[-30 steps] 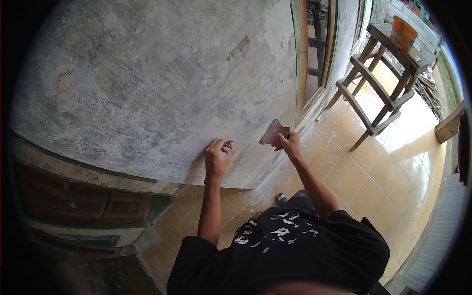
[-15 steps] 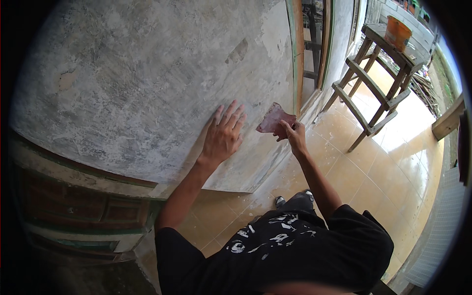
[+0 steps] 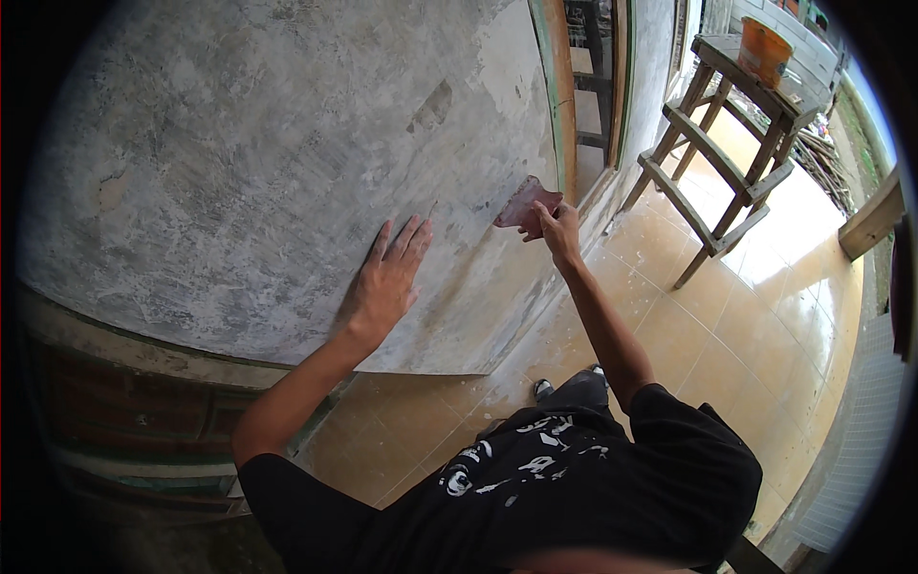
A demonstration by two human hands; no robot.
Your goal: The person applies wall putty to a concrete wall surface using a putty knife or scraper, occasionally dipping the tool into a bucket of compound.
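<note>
My left hand [image 3: 387, 285] lies against the grey, mottled plaster wall [image 3: 277, 143], its fingers stretched out and holding nothing. To its right, my right hand [image 3: 559, 230] grips a worn, reddish-brown sheet of sandpaper [image 3: 527, 203] by its right edge, thumb and fingers closed on it. Whitish dust covers parts of the sheet, and its edges look ragged. The sandpaper is at the wall's surface, a little left of the wooden window frame [image 3: 564, 105]; whether it presses on the plaster I cannot tell.
A tall wooden stool [image 3: 703, 143] stands at the upper right with an orange bucket [image 3: 765, 53] on top. Glossy tan floor tiles [image 3: 688, 335] carry white specks. A dark panelled wooden piece [image 3: 143, 392] is at the lower left, and a wooden post [image 3: 872, 218] at the right.
My left hand has slid left and slightly down along the wall. My right hand, still gripping the sandpaper, has moved up and a little left. The view has shifted slightly.
</note>
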